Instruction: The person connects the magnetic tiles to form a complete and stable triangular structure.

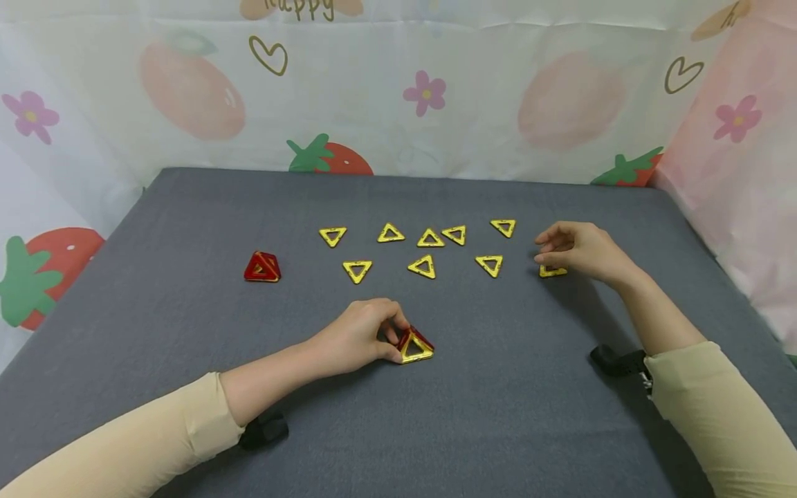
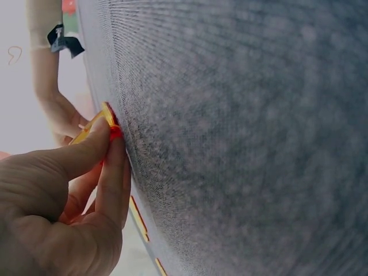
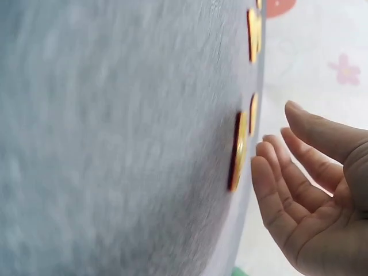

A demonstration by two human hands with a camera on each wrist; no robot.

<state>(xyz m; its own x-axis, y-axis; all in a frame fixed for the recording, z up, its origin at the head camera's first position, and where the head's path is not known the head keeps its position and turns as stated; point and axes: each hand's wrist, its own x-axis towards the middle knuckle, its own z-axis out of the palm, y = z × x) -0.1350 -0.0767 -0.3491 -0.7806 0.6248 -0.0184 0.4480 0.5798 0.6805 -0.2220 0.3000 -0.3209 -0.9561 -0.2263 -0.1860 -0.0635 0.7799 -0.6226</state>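
Our left hand (image 1: pixel 362 330) is pinching a pyramid (image 1: pixel 416 357); right-wrist view alone is showing our spread right hand (image 3: pixel 313 195) off a triangle (image 3: pixel 238 152).

Curtained booth (image 1: pixel 741 187), strawberry-print cloth walls (image 1: pixel 373 90), grey-topped table (image 1: pixel 498 415)

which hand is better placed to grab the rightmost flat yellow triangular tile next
Right, I'd say. The right hand holds nothing and hovers close to the rightmost flat yellow triangular tile. The left hand sits farther off and already pinches a red-and-yellow pyramid-like piece.
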